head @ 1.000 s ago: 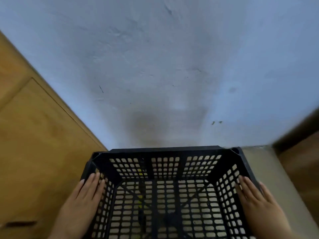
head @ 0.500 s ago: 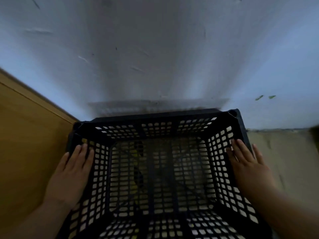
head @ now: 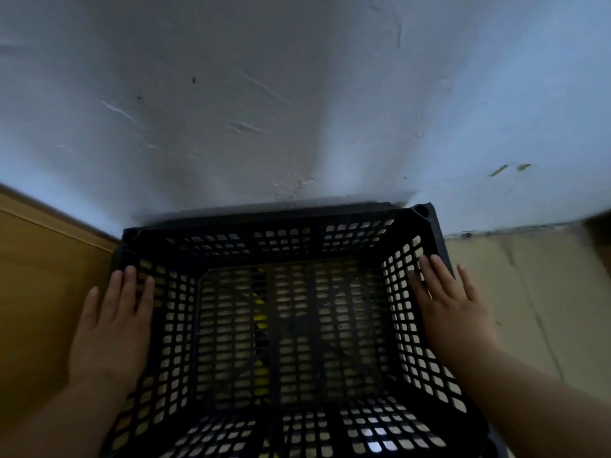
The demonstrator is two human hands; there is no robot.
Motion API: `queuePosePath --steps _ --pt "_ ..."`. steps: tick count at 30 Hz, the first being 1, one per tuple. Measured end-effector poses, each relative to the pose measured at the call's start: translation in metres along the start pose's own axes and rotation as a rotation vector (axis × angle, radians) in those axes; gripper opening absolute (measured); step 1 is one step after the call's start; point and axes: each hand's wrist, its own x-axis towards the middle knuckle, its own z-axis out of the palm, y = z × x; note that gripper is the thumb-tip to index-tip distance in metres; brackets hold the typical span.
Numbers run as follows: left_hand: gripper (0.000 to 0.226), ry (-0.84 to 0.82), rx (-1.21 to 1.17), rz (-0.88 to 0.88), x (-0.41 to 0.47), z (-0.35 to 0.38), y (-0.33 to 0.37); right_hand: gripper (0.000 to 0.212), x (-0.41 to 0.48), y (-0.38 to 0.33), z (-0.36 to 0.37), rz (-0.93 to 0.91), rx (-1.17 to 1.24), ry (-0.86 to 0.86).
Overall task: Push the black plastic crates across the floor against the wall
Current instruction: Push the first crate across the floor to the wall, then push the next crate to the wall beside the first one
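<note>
Where the black plastic crate (head: pixel 291 325) meets the wall (head: pixel 297 94), its far rim already looks pressed to the plaster, or very nearly so; a dark shadow along that edge hides whether any gap is left. It sits open side up on the floor (head: pixel 529 309), seen from above, its depth running straight away from the person toward the wall. Something yellow shows through the mesh bottom, too dim to identify.

Both hands lie flat on the side rims, fingers (head: pixel 433 272) stretched out and spread, palms down, gripping nothing. Each of them, the left hand (head: pixel 112 328) and the right hand (head: pixel 453 312), sits about midway along its side, equally near, fingertips aimed at the wall.

Just beside the crate's left wall stands a wooden panel (head: pixel 39 309), leaving no visible room on that side. Bare floor lies open to the right. My judgement: forward travel is all but spent, so only a small squaring nudge remains.
</note>
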Motion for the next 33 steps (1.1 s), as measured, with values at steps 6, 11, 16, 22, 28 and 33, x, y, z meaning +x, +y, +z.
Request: queuePosePath --steps 6,11,16,22,28,33 --pt "0.077 0.126 -0.101 0.181 -0.012 -0.101 0.04 0.064 -0.024 0.006 -0.074 0.244 -0.014 -0.097" --pt "0.076 0.276 -0.225 0.523 -0.043 -0.2 0.098 0.065 -0.095 0.037 -0.178 0.577 0.079 -0.292" --pt "0.078 0.445 -0.267 0.843 -0.104 -0.292 0.185 0.065 -0.199 0.094 -0.237 0.877 0.174 -0.287" --pt "0.072 0.579 -0.238 1.178 -0.242 -0.357 0.328 0.069 -0.385 0.177 -0.258 1.146 0.198 -0.225" --pt "0.069 0.555 -0.184 1.42 -0.453 -0.378 0.518 0.068 -0.648 0.265 -0.25 1.4 0.147 -0.257" --pt "0.066 0.625 -0.097 1.519 -0.611 -0.384 0.649 0.07 -0.839 0.309 -0.24 1.523 0.096 -0.342"
